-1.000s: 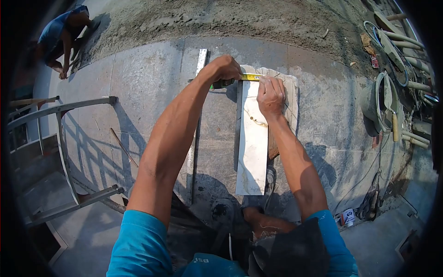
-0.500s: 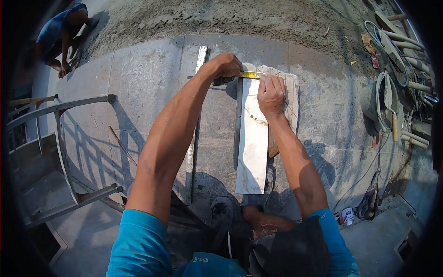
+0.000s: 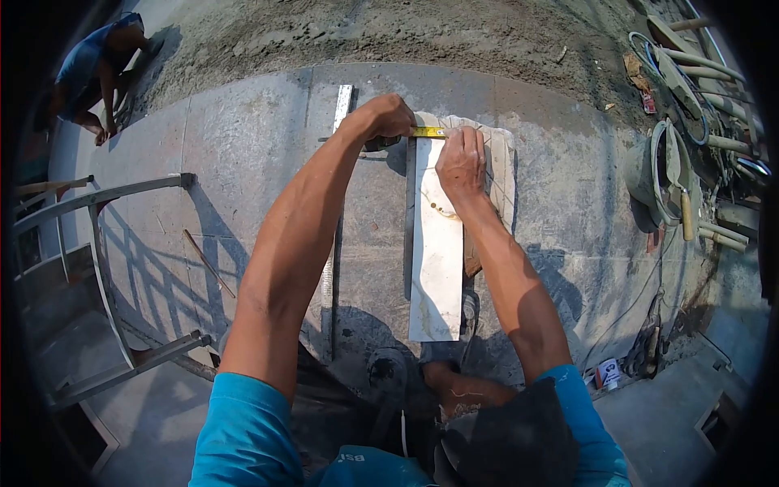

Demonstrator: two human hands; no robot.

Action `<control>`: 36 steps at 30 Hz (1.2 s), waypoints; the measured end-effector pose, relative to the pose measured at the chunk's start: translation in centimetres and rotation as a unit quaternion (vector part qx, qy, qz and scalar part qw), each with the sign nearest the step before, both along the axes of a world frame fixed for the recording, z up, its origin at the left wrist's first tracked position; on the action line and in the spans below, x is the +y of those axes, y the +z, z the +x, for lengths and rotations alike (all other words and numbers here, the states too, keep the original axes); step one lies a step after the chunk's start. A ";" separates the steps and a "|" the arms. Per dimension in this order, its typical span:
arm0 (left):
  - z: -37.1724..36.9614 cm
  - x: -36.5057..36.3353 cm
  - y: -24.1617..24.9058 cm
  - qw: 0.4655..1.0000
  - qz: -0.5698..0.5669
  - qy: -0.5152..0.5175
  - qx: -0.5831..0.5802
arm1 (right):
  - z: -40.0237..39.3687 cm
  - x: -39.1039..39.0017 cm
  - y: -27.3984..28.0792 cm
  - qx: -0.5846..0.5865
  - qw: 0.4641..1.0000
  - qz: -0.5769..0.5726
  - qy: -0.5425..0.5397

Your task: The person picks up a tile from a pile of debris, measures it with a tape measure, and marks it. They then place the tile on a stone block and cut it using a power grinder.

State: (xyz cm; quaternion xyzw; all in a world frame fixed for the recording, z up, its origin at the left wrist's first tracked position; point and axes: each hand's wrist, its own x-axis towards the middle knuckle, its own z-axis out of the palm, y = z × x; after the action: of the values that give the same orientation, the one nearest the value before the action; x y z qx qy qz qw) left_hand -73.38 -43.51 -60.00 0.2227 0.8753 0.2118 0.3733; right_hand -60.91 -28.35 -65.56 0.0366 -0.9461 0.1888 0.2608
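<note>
A yellow tape measure blade [image 3: 428,131] stretches across the far end of a long white tile [image 3: 436,268]. My left hand [image 3: 388,118] is closed round the dark tape case at the blade's left end. The fingers of my right hand [image 3: 463,162] pinch the blade's other end, over the tile's far right corner. Under the tile's right side lies a pale, dusty slab [image 3: 501,174]. A long metal straightedge [image 3: 328,300] lies on the floor to the left, partly hidden by my left forearm.
Another person [image 3: 97,69] crouches at the upper left. A metal frame [image 3: 109,195] stands at the left, near a thin stick [image 3: 208,264]. Buckets [image 3: 649,174] and a trowel [image 3: 686,215] are at the right. Rough wet mortar [image 3: 389,32] spans the far side.
The whole view has shifted slightly, so most things appear a little further left. My right hand sits slightly closer to my left hand, with a shorter stretch of blade showing.
</note>
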 end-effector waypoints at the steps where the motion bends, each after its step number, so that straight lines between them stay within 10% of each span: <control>1: -0.1 -0.1 -0.1 1.000 0.016 -0.007 0.003 | 0.0 0.0 0.0 -0.001 1.000 -0.002 0.002; 33: -0.1 -0.4 -1.1 0.999 0.009 0.032 -0.024 | -0.6 -0.8 2.2 -0.176 0.982 -0.035 -0.063; 36: -0.8 -0.5 -1.9 0.995 0.042 -0.084 0.039 | -0.6 -0.8 2.1 -0.189 0.979 -0.043 -0.068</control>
State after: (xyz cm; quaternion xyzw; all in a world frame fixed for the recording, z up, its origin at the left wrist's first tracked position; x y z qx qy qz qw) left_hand -74.16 -44.04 -61.86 0.3192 0.8574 0.2078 0.3460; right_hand -61.53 -29.17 -63.51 -0.0758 -0.9696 0.2143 0.0908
